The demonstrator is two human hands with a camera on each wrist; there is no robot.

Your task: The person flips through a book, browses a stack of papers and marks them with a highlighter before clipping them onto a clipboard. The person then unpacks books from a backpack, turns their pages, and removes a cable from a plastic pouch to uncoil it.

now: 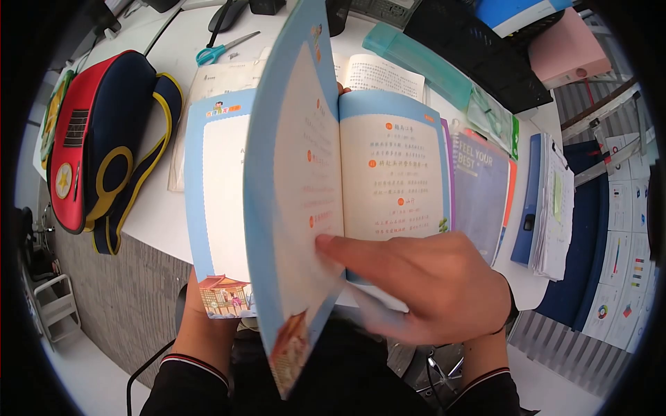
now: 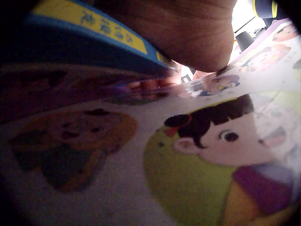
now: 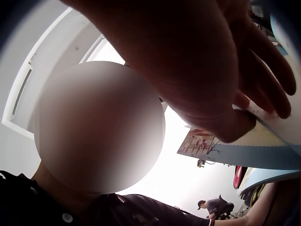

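Note:
An open book [image 1: 378, 163] with blue-bordered pages of printed characters is held up in the head view. One page [image 1: 295, 180] stands on edge, partway over. The right hand [image 1: 444, 288] is at that page, its index finger stretched out and touching the printed face; its thumb side is blurred. In the right wrist view the right hand [image 3: 202, 80] has its fingers spread over the paper and its thumb beside a page edge. The left hand [image 2: 188, 33] supports the book from behind at its spine [image 2: 108, 28], against the cover [image 2: 197, 141] with cartoon children; most of its fingers are hidden.
On the white desk [image 1: 184, 229] lie a red and navy school bag [image 1: 104, 145], teal scissors [image 1: 222, 50] and another open book [image 1: 385, 76]. Right of them are a teal case [image 1: 416, 66], a grey-blue notebook [image 1: 479, 187] and a blue folder [image 1: 531, 201] with papers.

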